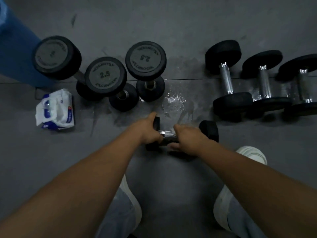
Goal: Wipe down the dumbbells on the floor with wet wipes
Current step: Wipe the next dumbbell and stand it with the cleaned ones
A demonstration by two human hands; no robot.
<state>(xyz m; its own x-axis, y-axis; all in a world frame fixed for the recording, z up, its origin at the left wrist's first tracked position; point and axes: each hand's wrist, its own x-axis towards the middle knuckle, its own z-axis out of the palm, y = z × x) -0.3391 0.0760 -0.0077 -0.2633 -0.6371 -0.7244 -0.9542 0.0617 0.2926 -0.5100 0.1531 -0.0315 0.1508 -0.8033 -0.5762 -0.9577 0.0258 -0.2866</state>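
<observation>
A small black dumbbell [209,129] with a metal handle lies on the grey floor in front of me. My left hand [148,130] grips its left end, fingers curled over the black head. My right hand [184,137] wraps round the handle with a wet wipe [169,133] between palm and metal. Three dumbbells [105,76] stand upright at the back left, two marked 2.5. Three more dumbbells [226,79] lie on their sides at the back right. A pack of wet wipes [55,109] sits on the floor at the left.
A blue padded object [15,48] rises at the far left. A wet patch [174,100] shines on the floor just beyond the held dumbbell. My knees and white shoes [252,154] flank the spot at the bottom.
</observation>
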